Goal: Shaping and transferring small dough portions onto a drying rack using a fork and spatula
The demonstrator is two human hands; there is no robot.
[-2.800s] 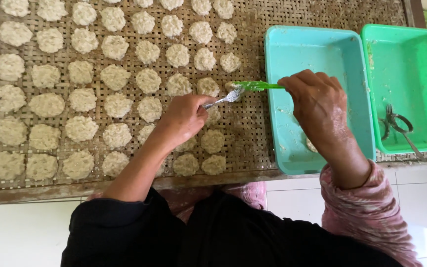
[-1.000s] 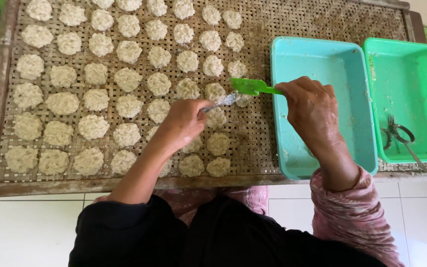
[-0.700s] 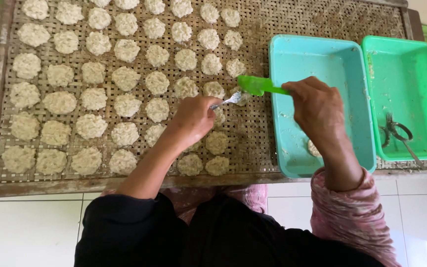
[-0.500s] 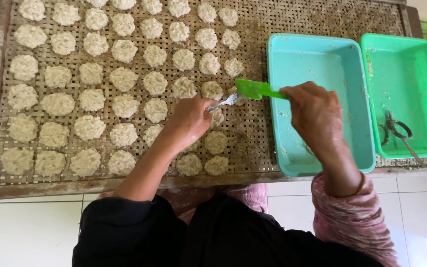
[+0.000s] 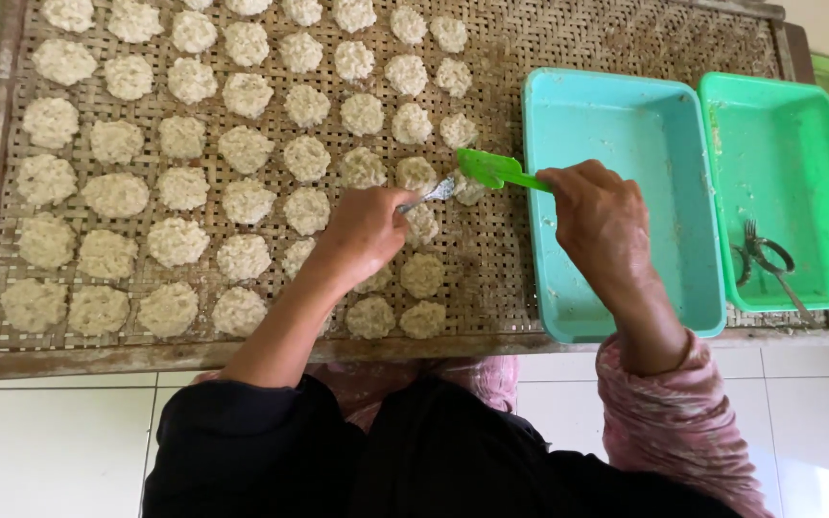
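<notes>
Left hand [image 5: 362,235]: closed on a metal fork [image 5: 431,195]. Right hand [image 5: 599,213]: gripping green spatula [image 5: 493,171] by handle. Dough patties [image 5: 247,201] on woven tray [image 5: 568,34]: likely soft, sticky, fragile.

no packages, labels, signs or screens show anywhere in this view.

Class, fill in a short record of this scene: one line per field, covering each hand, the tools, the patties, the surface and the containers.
Left hand: left hand holds a metal fork
Right hand: right hand holds a green spatula
Tools: fork tip meets the spatula blade above the woven tray
Patties: pale round patties in rows on the tray
Containers: teal tub, green tub beside it
Extra: another fork lies in the green tub
</notes>
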